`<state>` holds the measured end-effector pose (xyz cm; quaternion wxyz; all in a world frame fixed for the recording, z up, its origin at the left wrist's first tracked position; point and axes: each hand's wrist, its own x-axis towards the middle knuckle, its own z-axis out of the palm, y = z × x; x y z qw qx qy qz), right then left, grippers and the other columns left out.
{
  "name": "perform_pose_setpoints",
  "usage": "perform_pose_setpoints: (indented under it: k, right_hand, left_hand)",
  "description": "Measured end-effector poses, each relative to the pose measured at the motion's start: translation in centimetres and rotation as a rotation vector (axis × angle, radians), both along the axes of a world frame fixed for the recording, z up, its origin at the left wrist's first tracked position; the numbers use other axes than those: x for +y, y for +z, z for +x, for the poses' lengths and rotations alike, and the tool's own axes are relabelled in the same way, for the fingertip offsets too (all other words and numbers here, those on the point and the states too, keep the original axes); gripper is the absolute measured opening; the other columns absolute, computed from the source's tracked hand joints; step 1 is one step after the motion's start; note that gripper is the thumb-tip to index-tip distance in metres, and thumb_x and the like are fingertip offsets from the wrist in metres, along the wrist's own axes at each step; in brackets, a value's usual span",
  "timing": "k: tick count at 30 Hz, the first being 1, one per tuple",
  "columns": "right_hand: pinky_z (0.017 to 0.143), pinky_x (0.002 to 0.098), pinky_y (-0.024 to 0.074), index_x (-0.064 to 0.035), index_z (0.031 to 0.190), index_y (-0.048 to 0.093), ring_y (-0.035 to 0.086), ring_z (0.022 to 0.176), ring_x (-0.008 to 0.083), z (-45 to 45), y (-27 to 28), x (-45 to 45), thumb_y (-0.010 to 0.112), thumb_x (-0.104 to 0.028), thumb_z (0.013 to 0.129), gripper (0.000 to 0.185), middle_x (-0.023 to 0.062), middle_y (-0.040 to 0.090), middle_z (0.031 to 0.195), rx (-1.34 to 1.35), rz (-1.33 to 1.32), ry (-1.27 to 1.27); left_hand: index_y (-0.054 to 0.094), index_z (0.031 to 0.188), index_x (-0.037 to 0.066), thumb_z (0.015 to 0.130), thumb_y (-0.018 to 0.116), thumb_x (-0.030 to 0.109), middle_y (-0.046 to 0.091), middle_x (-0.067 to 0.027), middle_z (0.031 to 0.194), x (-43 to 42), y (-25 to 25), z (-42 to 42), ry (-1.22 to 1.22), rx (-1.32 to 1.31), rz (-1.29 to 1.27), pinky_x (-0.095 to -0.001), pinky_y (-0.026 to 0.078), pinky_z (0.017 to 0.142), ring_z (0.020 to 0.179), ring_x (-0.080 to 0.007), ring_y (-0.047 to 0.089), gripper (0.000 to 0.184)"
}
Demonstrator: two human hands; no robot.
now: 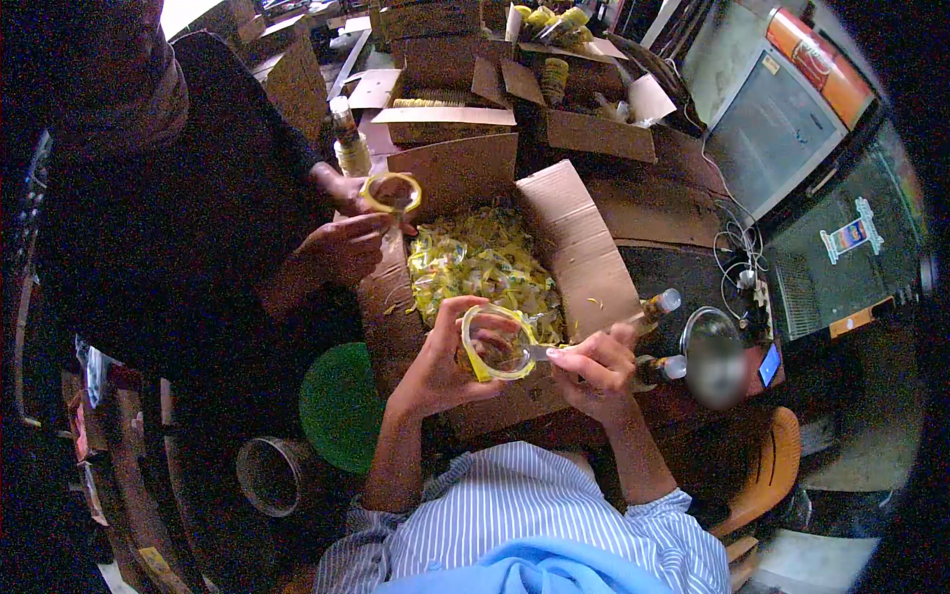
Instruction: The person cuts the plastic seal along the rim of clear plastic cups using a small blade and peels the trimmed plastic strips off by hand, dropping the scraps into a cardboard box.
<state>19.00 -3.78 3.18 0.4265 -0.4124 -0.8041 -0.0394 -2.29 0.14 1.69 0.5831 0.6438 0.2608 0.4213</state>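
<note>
1. Lettering (813, 59) on the orange panel (786, 38) is illegible.
2. Left hand (435, 361) grips a yellow-edged ring (479, 365) over an open carton (582, 240); right hand (599, 374) pinches a grey strip (538, 352) against the ring.
3. Boxes (445, 117) crowd the dark table (668, 282).

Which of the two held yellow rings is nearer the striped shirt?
The lower ring in the view, in the wearer's left hand; the upper ring is in the dark-clothed co-worker's hands.

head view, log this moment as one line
left hand: holding yellow-edged ring | right hand: pinching grey piece at ring's edge | open carton: yellow scraps inside | another person's hands: holding similar ring
</note>
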Motion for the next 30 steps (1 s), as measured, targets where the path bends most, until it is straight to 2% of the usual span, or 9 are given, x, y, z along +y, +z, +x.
perform_pose_setpoints:
  k: [9,12,21,27,30]
  right_hand:
    - [0.060,0.0295,0.0319,-0.0148,0.076,0.064,0.053,0.055,0.0111,-0.9,0.1,0.7,0.070,-0.004,0.058,0.022,-0.0042,0.061,0.066,0.008,0.011,-0.011]
    - [0.060,0.0292,0.0319,-0.0147,0.074,0.063,0.053,0.055,0.0109,-0.7,0.2,0.6,0.070,-0.004,0.059,0.020,-0.0041,0.060,0.064,0.087,0.002,-0.064]
    - [0.061,0.0282,0.0316,-0.0159,0.074,0.063,0.051,0.055,0.0101,-0.3,0.3,-0.3,0.070,-0.005,0.058,0.020,-0.0060,0.060,0.065,-0.016,-0.006,-0.021]
    - [0.061,0.0302,0.0336,-0.0144,0.075,0.063,0.049,0.057,0.0162,-0.5,0.7,0.9,0.070,-0.005,0.057,0.022,-0.0015,0.055,0.062,0.053,-0.090,-0.025]
    - [0.059,0.0305,0.0341,-0.0135,0.074,0.063,0.049,0.057,0.0172,-0.5,0.1,0.9,0.070,-0.003,0.058,0.020,0.0004,0.053,0.060,0.156,-0.053,-0.091]
  left_hand:
    - [0.028,0.120,0.006,0.055,0.076,0.000,0.054,-0.0104,0.108,-0.8,-0.2,0.6,0.024,0.003,0.087,-0.0315,0.045,0.085,0.098,-0.0186,0.054,0.081]
    - [0.028,0.120,0.006,0.056,0.076,-0.001,0.054,-0.0111,0.109,-0.6,-0.4,0.4,0.010,-0.004,0.008,-0.0316,0.045,0.085,0.099,-0.0187,0.054,0.080]
    - [0.027,0.120,0.007,0.054,0.076,-0.002,0.054,-0.0119,0.110,-0.7,0.0,0.4,-0.046,-0.049,0.008,-0.0317,0.044,0.085,0.098,-0.0189,0.054,0.082]
    - [0.028,0.120,0.006,0.052,0.078,0.000,0.053,-0.0089,0.107,-1.0,0.0,1.1,0.013,0.023,0.049,-0.0317,0.041,0.090,0.102,-0.0176,0.052,0.085]
    - [0.028,0.120,0.006,0.051,0.078,0.000,0.053,-0.0096,0.109,-0.5,-0.7,0.7,-0.001,-0.002,-0.033,-0.0313,0.041,0.089,0.102,-0.0177,0.052,0.085]
